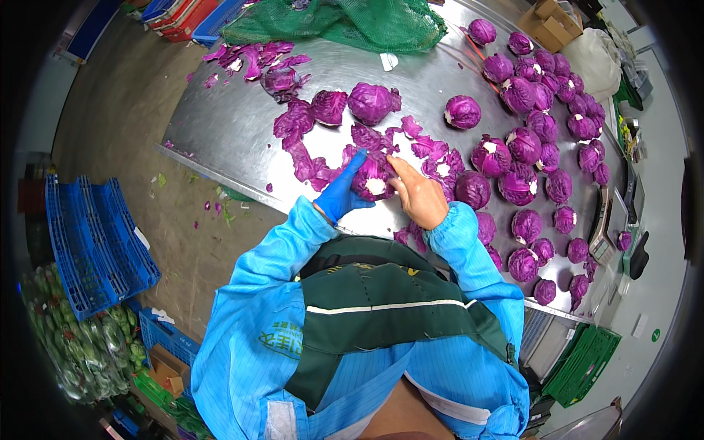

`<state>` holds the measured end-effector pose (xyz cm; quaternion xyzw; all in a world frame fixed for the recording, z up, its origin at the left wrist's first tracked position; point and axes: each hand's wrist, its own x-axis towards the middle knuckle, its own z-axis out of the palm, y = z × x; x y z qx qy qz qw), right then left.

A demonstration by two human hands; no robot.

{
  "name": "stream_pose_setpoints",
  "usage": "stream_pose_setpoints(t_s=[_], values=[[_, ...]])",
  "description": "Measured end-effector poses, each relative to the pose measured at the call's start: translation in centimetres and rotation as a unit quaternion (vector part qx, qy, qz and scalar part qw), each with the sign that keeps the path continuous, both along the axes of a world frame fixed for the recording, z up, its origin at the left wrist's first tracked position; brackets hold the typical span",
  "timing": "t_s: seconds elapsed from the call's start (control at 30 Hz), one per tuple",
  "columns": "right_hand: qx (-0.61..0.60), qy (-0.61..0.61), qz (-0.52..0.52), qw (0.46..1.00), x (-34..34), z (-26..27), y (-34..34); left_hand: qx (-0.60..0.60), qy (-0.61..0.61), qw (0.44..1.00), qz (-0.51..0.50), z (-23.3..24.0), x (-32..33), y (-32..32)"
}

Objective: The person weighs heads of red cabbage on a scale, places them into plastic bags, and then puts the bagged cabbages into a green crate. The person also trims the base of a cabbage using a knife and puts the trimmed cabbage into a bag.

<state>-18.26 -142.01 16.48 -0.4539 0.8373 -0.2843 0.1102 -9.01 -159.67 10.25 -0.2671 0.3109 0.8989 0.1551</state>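
A red cabbage [374,179] with its pale cut stem end facing up is between my hands, just above the steel table [225,129]. My left hand [342,193], in a blue glove, cups it from the left with the thumb along its upper side. Bare, my right hand [421,192] has its fingers and thumb against the cabbage's right side. Loose purple outer leaves [308,165] lie around it on the left, and more leaves [443,159] lie to the right. Two larger pieces sit beyond: a whole cabbage [371,103] and a smaller one [329,107].
Many red cabbages [517,184] cover the table's right side. Green netting [341,25] lies across the far edge, near piled leaves [275,66]. A weighing scale [602,236] stands at the right edge. Blue plastic crates [99,236] and bagged green vegetables [77,335] are on the left.
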Motion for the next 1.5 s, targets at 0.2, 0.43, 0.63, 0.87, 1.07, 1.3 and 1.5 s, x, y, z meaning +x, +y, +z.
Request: stream_pose_setpoints(t_s=[0.2,0.43,0.63,0.87,1.07,1.3,1.5], values=[[-0.088,-0.056,-0.017,0.994,-0.3,0.1,0.0,-0.095,0.013,0.995,0.028,0.9,0.4,0.7],[-0.003,-0.066,0.071,0.995,-1.2,0.7,0.1,-0.252,0.052,0.966,0.01,-0.3,0.3,-0.2],[-0.021,0.01,0.004,1.0,-0.1,-0.1,-0.5,-0.232,0.069,0.97,0.007,0.7,-0.3,-0.8],[-0.063,-0.082,-0.174,0.979,-1.8,-0.8,0.0,-0.16,0.094,0.982,-0.024,-0.2,0.4,-1.5],[-0.077,-0.122,-0.357,0.923,-4.3,-7.1,3.3,0.011,0.169,0.985,0.033,0.1,2.0,-1.8],[-0.208,-0.539,-0.191,0.793,-0.1,-3.9,1.6,0.054,0.177,0.981,0.055,-2.8,2.2,-2.2],[-0.298,-0.509,-0.293,0.753,1.6,-5.6,-0.7,-0.122,0.094,0.986,0.061,0.1,0.1,-0.9]])
